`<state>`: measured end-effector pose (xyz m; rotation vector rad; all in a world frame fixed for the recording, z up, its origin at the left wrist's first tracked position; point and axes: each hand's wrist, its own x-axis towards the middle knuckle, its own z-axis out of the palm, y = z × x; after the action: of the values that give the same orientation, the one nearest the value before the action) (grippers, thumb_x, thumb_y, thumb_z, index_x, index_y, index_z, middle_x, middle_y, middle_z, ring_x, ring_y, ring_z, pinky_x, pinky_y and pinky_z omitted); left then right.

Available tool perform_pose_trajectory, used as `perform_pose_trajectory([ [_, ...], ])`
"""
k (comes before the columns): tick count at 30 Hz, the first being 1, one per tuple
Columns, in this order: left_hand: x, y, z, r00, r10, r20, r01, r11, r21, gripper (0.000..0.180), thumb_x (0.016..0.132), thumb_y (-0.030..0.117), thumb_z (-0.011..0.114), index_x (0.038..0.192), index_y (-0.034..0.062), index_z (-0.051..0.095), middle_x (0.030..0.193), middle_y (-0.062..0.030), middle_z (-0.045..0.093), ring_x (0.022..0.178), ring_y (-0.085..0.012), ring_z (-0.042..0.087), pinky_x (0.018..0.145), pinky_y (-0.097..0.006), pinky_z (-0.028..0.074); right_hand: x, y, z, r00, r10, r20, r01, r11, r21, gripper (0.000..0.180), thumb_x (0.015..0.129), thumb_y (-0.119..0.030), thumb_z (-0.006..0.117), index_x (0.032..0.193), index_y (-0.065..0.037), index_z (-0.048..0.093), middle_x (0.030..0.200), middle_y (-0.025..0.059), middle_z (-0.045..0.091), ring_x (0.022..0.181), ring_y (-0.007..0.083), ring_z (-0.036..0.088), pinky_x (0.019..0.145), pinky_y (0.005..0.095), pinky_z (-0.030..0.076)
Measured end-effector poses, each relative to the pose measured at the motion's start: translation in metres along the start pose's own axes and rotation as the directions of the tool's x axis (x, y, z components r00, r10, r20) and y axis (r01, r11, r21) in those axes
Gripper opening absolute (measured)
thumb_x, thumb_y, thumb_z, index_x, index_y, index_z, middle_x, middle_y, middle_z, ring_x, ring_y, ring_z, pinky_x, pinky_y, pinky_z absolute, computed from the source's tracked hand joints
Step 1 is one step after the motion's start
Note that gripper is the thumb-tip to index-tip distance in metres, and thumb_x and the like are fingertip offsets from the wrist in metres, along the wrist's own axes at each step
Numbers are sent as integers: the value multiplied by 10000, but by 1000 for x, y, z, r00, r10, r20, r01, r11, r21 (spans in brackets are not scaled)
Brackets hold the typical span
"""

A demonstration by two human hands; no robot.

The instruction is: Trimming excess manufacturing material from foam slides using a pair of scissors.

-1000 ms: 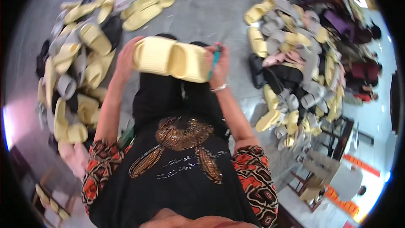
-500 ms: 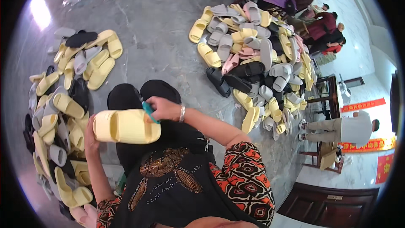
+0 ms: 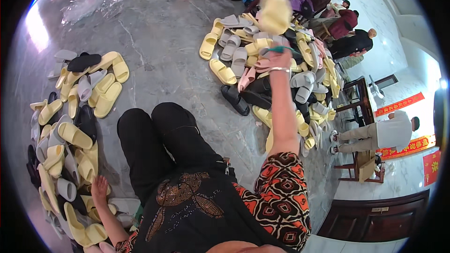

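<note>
2 bare hands in view, set well apart. The right hand [image 3: 280,60], at the end of an outstretched arm, has its fingers closed around a slim tool with teal handles [image 3: 284,48], blurred. Just past those fingers is a pale-yellow, wide-strapped slide slipper [image 3: 275,13], smooth and probably moulded foam, smeared by blur; it shows in front of the far part of a large heap of yellow, grey, black and pink slippers [image 3: 255,47] on the right. Whether the fingertips touch that slipper cannot be told. The left hand [image 3: 99,189] is wide, fingers spread and nothing visible in its grasp, at the edge of a smaller heap of yellow, grey and black slippers [image 3: 75,136] on the left, close to the person's side. Grey marbled floor [image 3: 159,56] lies between the heaps. Judged step: passing the pale-yellow slipper across to the right-hand heap, possibly a toss. Next move, as judged: keep the tool secured while the slipper goes free, and close the left hand on another slipper beside it.
</note>
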<state>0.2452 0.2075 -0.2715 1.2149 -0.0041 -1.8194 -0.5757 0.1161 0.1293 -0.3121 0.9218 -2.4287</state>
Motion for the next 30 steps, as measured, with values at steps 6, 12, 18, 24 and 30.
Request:
perform_pose_trajectory([
  [6, -49, -36, -201, 801, 389, -455, -209, 894, 396, 379, 855, 268, 546, 1177, 72, 506, 1099, -124, 566, 1063, -244, 513, 854, -361, 420, -44, 84, -53, 942, 321, 94, -287, 920, -267, 258, 851, -249, 498, 965, -20, 531, 890, 104, 587, 784, 237, 555, 669, 336, 478],
  [12, -141, -91, -164, 499, 172, -850, 864, -177, 471, 336, 844, 291, 493, 1095, 75, 552, 1165, -109, 531, 1087, -266, 499, 883, -423, 398, -136, 128, -152, 580, 751, -315, -803, 460, -379, 144, 826, -193, 526, 803, -57, 568, 719, 50, 578, 662, 157, 535, 609, 288, 464],
  [18, -202, -114, -89, -42, 683, -730, 598, 602, 529, 399, 686, 229, 681, 1021, 69, 534, 1098, -150, 464, 988, -305, 505, 826, -404, 420, -110, 180, -217, 314, 840, -443, -926, 168, -338, 307, 816, -295, 571, 873, 7, 577, 719, 92, 583, 607, 207, 519, 567, 301, 441],
  [24, -228, -113, -97, -133, 733, -668, 629, 583, 515, 480, 645, 266, 721, 1029, 59, 521, 1064, -154, 472, 989, -326, 485, 815, -411, 404, -112, 191, -191, 417, 877, -239, -753, 187, -631, 327, 814, -301, 583, 880, 20, 570, 721, 89, 583, 593, 193, 519, 547, 289, 430],
  [30, -241, -108, -118, -410, 783, -468, 705, 597, 382, 538, 645, 331, 721, 1027, 29, 492, 1063, -159, 471, 965, -339, 489, 802, -430, 394, -133, 183, -188, 420, 874, -243, -723, 160, -672, 327, 802, -312, 601, 861, 9, 573, 701, 76, 583, 568, 179, 516, 544, 277, 422],
])
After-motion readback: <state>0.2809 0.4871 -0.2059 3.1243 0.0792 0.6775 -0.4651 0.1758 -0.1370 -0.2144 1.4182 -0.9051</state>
